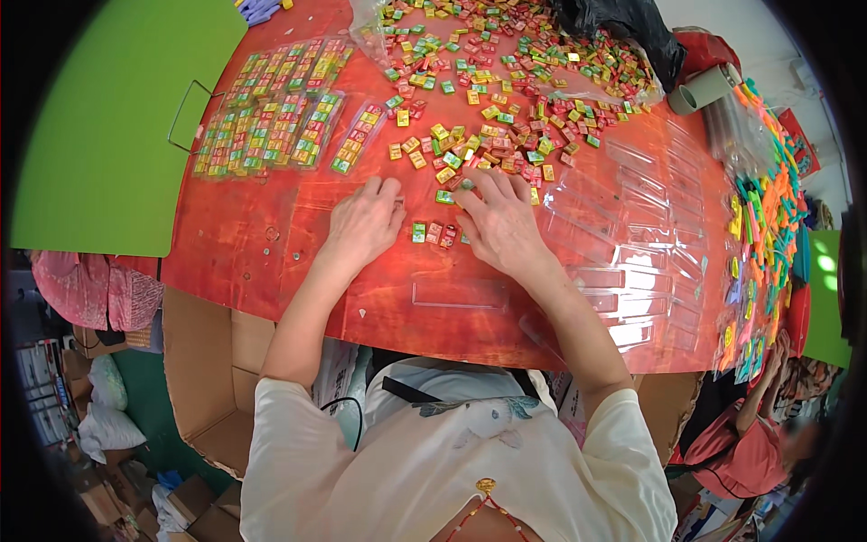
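Note:
My left hand point(364, 223) is above the red table, its fingers curled and pressed together; what they hold, if anything, is hidden. Opposite it, my right hand point(499, 224) reaches the near edge of a loose heap of small coloured boxes point(492, 140), its fingers bent around a small green box point(467, 183). Between the hands lies a short row of small boxes point(440, 235) in green, pink and red, its right end partly under my right hand. Closer to me, an empty clear plastic tray point(461, 294) lies flat.
Filled clear trays point(271, 135) are stacked at the left, with one filled tray point(358, 138) beside them. Empty clear trays point(632, 262) spread across the right, near colourful plastic pieces point(763, 226). A black bag point(623, 27) sits behind the heap. Another person point(741, 447) is at far right.

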The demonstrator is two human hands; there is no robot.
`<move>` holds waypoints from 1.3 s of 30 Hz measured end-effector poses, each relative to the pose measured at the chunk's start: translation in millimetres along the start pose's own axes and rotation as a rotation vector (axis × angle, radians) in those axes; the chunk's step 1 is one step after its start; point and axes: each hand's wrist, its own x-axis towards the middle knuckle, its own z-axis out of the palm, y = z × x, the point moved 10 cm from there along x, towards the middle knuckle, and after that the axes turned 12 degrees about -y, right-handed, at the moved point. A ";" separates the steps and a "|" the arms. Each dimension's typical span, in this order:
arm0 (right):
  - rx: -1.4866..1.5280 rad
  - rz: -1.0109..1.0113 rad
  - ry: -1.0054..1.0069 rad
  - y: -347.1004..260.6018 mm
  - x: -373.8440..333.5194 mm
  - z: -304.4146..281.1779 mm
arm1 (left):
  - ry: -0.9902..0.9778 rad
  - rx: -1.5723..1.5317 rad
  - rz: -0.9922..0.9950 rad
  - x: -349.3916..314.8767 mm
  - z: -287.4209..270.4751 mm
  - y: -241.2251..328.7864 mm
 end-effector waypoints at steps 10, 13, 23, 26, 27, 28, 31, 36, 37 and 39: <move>-0.015 0.012 -0.011 4.4 -3.6 3.2 | -0.087 -0.041 0.051 -32.2 13.6 19.7; 0.005 0.038 -0.059 3.0 -23.7 7.0 | -0.091 -0.062 0.066 -31.4 11.1 26.4; -0.029 0.064 -0.123 3.0 -36.3 12.3 | 0.082 -0.012 0.300 -23.6 27.1 60.5; -0.037 0.088 -0.071 6.7 -31.2 5.3 | 0.163 -0.040 0.190 -30.0 17.7 40.8; -0.055 0.107 -0.015 8.6 -25.9 0.7 | 0.161 -0.038 0.190 -29.5 18.5 40.6; -0.083 0.114 0.030 7.9 -18.8 -3.6 | 0.189 -0.035 0.192 -30.0 16.4 40.5; -0.189 0.175 0.020 14.8 1.7 7.9 | 0.217 -0.034 0.193 -29.8 15.7 40.7; -0.115 0.102 0.022 3.7 -2.2 14.7 | 0.169 -0.040 0.161 -31.3 18.6 36.4; -0.083 0.090 0.023 -1.6 -4.5 14.7 | 0.162 -0.036 0.160 -30.9 19.1 36.6; -0.062 0.045 -0.008 -16.4 -5.5 20.1 | 0.156 -0.033 0.158 -30.7 19.9 36.5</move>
